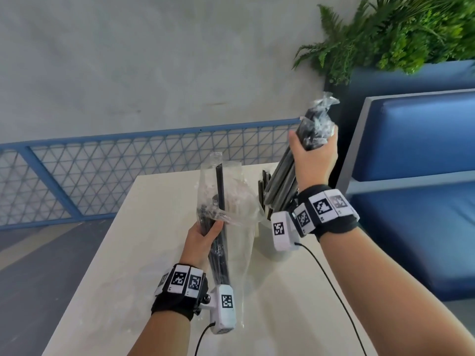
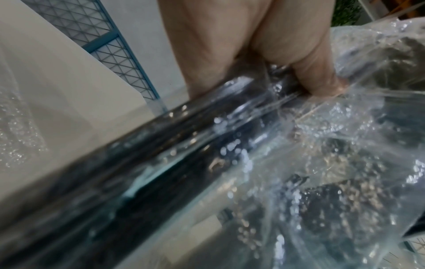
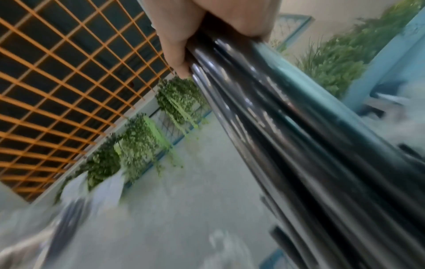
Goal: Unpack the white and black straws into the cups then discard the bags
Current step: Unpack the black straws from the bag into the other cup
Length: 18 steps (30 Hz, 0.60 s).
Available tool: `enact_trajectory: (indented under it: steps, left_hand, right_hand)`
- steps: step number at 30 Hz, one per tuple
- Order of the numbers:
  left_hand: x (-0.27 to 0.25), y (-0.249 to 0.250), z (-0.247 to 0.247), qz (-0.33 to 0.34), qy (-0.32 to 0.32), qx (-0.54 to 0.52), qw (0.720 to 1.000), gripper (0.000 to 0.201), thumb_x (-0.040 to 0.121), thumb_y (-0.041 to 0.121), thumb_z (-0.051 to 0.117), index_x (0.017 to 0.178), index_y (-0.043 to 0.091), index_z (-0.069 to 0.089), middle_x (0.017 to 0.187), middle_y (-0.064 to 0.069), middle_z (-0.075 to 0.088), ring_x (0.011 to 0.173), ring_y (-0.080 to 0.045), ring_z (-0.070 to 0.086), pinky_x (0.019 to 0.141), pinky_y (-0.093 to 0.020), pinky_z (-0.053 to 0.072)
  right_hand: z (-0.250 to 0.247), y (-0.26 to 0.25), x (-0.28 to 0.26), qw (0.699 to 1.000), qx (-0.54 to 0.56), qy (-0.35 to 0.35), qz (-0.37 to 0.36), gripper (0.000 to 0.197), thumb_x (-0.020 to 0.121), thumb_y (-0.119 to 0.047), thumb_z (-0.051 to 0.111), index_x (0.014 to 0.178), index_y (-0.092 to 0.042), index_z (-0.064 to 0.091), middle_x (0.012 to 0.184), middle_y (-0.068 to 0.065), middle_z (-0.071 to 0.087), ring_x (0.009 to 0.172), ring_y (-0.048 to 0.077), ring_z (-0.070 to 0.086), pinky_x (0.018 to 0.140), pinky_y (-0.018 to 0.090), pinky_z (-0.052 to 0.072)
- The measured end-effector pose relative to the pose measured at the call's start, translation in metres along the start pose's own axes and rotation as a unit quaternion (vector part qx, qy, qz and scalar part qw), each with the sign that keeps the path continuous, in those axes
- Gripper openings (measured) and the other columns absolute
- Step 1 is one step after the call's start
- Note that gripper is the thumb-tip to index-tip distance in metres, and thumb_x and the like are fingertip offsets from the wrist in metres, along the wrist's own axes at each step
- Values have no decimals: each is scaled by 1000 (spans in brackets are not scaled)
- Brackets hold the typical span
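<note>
Grey concrete wall (image 1: 128,60) and a blue mesh railing (image 1: 128,155) stand behind your pale worktop (image 1: 128,253), with a blue padded bench (image 1: 424,150) and a fern planter (image 1: 398,34) off to your right.

Your left hand (image 1: 203,237) is wrapped around a clear plastic bag (image 1: 231,201) that holds a few black straws (image 1: 220,191); the grip is clamped on bag and straws together, low on the bag. The bag stands nearly upright above the near half of the worktop, its open mouth at the top and one straw reaching almost to that mouth. In the left wrist view your thumb (image 2: 317,80) presses the crinkled film against the dark straws (image 2: 184,154).

Your right hand (image 1: 316,155) is raised higher, over the far right corner of the worktop, its grip closed round a thick bundle of black straws (image 1: 285,170) with crumpled clear film (image 1: 321,109) bunched at the top end. The bundle tilts, with its lower end pointing down toward a white cup (image 1: 267,235) that already holds several black straws (image 1: 264,188). Your wrist hides whether the bundle's lower end is inside the cup. The right wrist view is blurred but shows your fingers (image 3: 174,45) curled round the bundle's glossy black lengths (image 3: 299,145).

A tall clear cup (image 1: 246,242) seems to stand behind the left bag; what it holds is unclear through the film.
</note>
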<state>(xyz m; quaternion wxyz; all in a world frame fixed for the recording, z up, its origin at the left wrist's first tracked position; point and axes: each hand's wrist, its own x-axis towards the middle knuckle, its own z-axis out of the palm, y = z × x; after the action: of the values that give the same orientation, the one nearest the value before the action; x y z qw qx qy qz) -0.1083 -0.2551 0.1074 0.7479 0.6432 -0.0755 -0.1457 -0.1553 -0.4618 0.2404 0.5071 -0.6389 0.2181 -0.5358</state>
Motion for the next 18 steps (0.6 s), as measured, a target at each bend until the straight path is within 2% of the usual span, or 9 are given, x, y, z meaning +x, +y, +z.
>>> enact_trajectory:
  steps: [3,7,11,12,14,16,18]
  left_hand:
    - [1,0,1,-2,1,-4,1000,6,87,16,59,89,13,63,83,-3,69,77,-16,65,70,-26,50]
    - [1,0,3,11,0,-22,1000,6,88,13,57,90,12,63,74,6,71,66,-6,67,60,-17,51]
    - [-2,1,4,29,-2,-32,999,7,90,8,53,87,9,60,56,10,67,47,2,58,48,-11,45]
    - [-2,1,4,32,-3,-34,999,8,90,6,53,87,8,60,54,10,66,45,2,57,48,-10,45]
    - [-1,1,3,31,-8,-42,999,8,90,6,53,89,8,61,62,8,70,55,-1,64,53,-12,49]
    - [0,0,1,27,-9,-49,998,9,89,8,55,93,9,63,74,5,73,67,-5,68,60,-15,53]
    - [1,-1,-2,20,-5,-55,998,10,88,8,56,93,8,64,79,1,72,70,-7,69,62,-16,53]
  right_hand:
    - [5,20,-24,996,-53,-70,30,43,77,-21,74,112,-10,52,81,-19,52,71,-7,51,67,6,37]
    - [11,49,-43,983,-99,-127,85,42,76,-24,75,109,-9,54,93,-2,59,87,15,57,75,23,44]
    - [11,66,-53,970,-149,-149,122,52,77,-23,74,120,-4,53,109,11,63,99,23,57,80,22,39]
    - [11,69,-56,966,-157,-159,131,54,77,-22,75,122,-3,52,112,13,63,104,26,58,81,22,39]
    - [13,74,-62,955,-177,-189,144,58,77,-23,75,126,-5,50,115,14,63,108,28,58,84,24,41]
    - [15,73,-65,946,-205,-216,128,63,76,-25,75,128,-8,45,118,13,61,111,28,57,89,28,43]
    - [12,66,-66,957,-210,-194,42,67,71,-28,79,126,-12,44,122,9,56,115,26,52,96,32,40]
